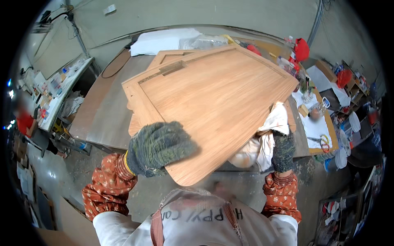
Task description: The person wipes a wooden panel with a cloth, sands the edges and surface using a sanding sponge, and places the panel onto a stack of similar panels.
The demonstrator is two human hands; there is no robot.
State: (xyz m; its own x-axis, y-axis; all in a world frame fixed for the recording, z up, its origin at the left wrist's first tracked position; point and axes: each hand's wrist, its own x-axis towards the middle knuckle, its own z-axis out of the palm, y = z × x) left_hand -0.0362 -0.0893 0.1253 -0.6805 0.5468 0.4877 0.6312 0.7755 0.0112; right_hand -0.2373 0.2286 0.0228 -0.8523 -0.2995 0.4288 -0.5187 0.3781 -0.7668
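Left hand (pixel 161 146) grips wooden board (pixel 217 94); right hand (pixel 283 152) clutches white cloth (pixel 276 119). Board partly hides second board (pixel 166 56) on table (pixel 110 104); scissors (pixel 325 142) to right.

Left hand (pixel 160 147) and right hand (pixel 283 155) in fuzzy green-black gloves, rust floral sleeves (pixel 107 186) at 8 and 4 o'clock, pale lettered top (pixel 193 229), striped straps (pixel 157 228), 6 o'clock.

Left of centre, the gloved left hand (pixel 162 145) rests on a wooden panel (pixel 213 98). Right of centre, the right hand (pixel 284 151) clutches a whitish cloth (pixel 276 119).
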